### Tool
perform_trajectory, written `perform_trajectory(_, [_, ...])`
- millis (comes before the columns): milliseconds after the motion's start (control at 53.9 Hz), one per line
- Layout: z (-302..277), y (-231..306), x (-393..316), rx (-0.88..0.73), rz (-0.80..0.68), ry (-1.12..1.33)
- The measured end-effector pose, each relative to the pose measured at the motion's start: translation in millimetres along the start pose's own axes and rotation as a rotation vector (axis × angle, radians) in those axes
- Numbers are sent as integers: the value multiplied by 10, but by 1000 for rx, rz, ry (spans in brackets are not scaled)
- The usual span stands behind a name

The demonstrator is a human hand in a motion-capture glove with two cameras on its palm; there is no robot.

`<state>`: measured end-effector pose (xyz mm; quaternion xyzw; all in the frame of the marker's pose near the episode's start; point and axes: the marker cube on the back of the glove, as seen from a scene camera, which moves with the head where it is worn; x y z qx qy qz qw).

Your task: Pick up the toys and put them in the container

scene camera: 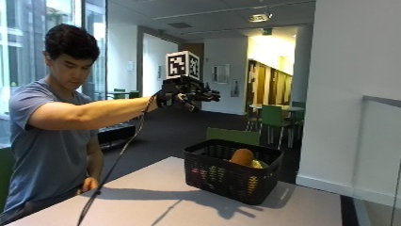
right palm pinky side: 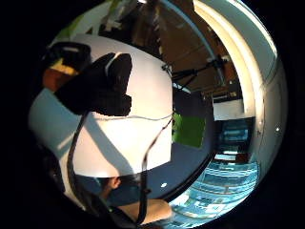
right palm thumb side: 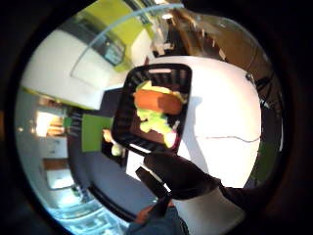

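Toys (scene camera: 243,157) lay heaped in the black basket (scene camera: 230,181): we made out an orange sausage-shaped one (right palm thumb side: 157,101) among yellow-green pieces. The white surface (scene camera: 156,202) around the basket showed no loose toys, so we judged the job nearly or fully done. The gloved right hand (scene camera: 187,96) hung high above the basket, fingers (scene camera: 210,96) extended, holding nothing.

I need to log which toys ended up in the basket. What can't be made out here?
- Basket, outside view: its wall hides all but an orange toy.
- Thumb side palm view: green toys too small to identify.
- Right hand: nothing visibly held.
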<state>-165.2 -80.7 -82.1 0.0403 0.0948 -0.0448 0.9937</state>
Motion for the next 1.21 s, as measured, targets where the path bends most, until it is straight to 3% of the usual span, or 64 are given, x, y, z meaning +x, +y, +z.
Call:
perform_trajectory(426, [654, 259, 1087, -34, 134, -16])
perform_trajectory(723, [985, 382, 1306, -79, 143, -57])
perform_trajectory(1205, [1028, 468, 1311, -95, 117, -99])
